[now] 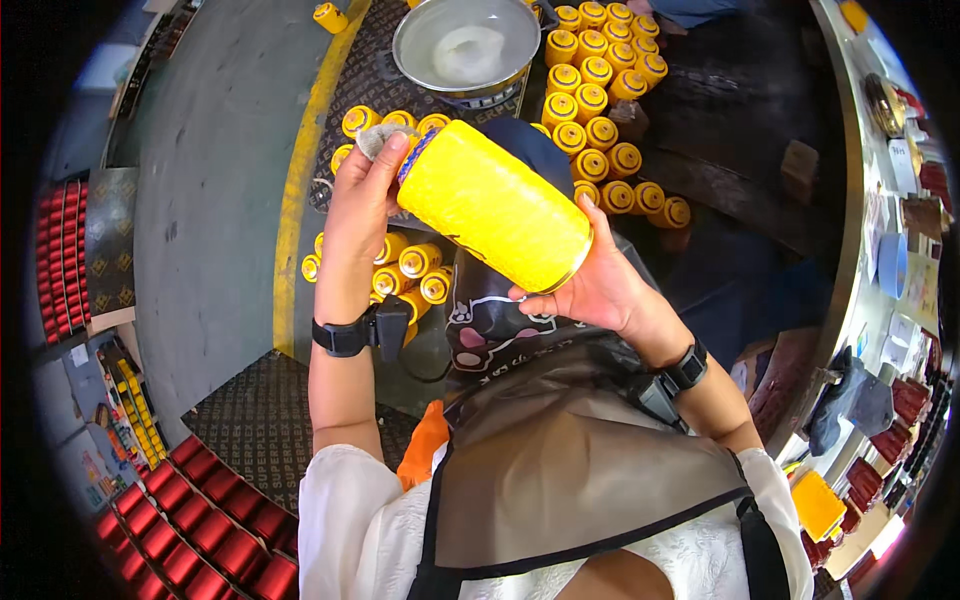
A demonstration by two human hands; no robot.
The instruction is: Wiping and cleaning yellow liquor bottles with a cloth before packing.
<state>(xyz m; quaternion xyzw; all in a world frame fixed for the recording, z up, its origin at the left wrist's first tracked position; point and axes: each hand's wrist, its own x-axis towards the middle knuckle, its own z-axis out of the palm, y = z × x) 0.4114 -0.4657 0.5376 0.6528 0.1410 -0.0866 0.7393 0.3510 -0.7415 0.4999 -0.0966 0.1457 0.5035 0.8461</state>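
Covering the person's front at the near side is a brown see-through apron point(580, 470) with black edges, worn over a white shirt point(345, 510). At the near left, red cylinders point(205, 535) stand in rows. On each wrist there is a black band point(345, 338). Beyond them, the two hands are around one large yellow can point(500, 205), which is raised above the lap and tilted, its far end toward the left. The right hand point(600, 285) holds its near right end, with fingers bent around it. The left hand point(365, 190) is closed on a grey cloth point(378, 140) beside the blue-patterned rim at the other end; its fingers are partly hidden. Along the right side runs a desk point(842, 235) with many objects. Under the left forearm's right side stand small yellow cans point(420, 260). Farther, a metal bowl point(408, 50) has something whitish inside. To its right, more yellow cans point(592, 98) stand closely together.
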